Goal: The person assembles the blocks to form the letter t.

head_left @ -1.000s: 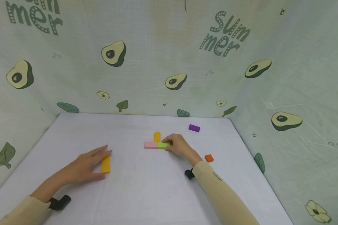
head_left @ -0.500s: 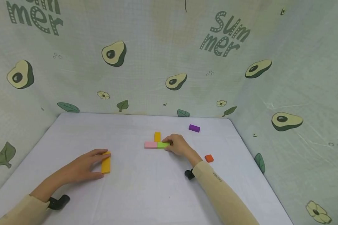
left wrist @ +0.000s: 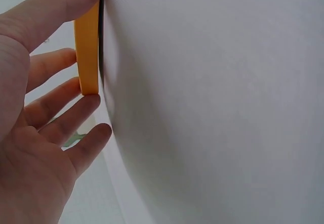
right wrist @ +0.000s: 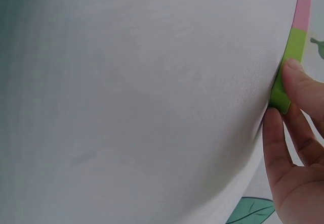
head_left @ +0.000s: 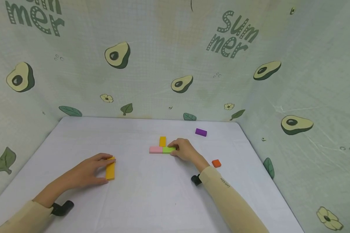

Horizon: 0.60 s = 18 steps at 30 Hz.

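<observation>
At the left of the head view, my left hand (head_left: 86, 171) holds a yellow block (head_left: 110, 171), thumb at its near end and fingers at its far end. In the left wrist view this yellow block (left wrist: 88, 47) shows on edge between thumb and fingers, close over the white surface. My right hand (head_left: 186, 151) pinches the right part of a light green block (head_left: 167, 150), which lies end to end with a pink block (head_left: 156, 150). Thumb and fingertips meet the green block (right wrist: 293, 47) in the right wrist view. Another yellow block (head_left: 162, 141) stands behind their joint.
A purple block (head_left: 201, 132) lies at the back right of the white table (head_left: 140, 200). An orange block (head_left: 216, 163) is just right of my right wrist. Printed cloth (head_left: 151, 42) encloses the back and sides.
My left fingers have drawn in from spread around the yellow block to its far end, and the block has shifted slightly right. My right hand stays on the green block.
</observation>
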Motion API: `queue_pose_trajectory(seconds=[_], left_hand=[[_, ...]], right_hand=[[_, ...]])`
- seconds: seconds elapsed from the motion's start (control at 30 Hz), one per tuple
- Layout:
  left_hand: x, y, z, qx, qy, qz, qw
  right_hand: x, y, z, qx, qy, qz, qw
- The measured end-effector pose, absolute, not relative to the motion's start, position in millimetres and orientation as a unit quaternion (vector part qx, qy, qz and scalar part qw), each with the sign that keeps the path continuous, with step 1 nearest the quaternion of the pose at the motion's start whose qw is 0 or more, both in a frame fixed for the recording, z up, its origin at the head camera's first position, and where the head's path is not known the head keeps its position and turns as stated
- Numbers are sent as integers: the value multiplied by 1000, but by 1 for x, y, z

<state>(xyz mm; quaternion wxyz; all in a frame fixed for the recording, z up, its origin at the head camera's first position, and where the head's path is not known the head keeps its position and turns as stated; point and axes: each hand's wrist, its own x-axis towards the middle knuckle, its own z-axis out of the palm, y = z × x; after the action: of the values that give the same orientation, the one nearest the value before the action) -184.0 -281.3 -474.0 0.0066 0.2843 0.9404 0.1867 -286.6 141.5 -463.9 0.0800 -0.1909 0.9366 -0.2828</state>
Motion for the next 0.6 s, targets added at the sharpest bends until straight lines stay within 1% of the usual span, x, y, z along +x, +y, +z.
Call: queue_pose_trajectory(seconds=[0.27,0.5,0.6], left_hand=[[-187,-277,-476,291,937,195,-6],[-190,-266,-474,307,926,217,-32],[-193,-261,-474,312,921,229,-29]], right_hand=[[-288,142,-466,-187,936,-286,82],[-289,142,-466,-188,935,-288,83],[-288,142,-466,-188,936,-287,84]])
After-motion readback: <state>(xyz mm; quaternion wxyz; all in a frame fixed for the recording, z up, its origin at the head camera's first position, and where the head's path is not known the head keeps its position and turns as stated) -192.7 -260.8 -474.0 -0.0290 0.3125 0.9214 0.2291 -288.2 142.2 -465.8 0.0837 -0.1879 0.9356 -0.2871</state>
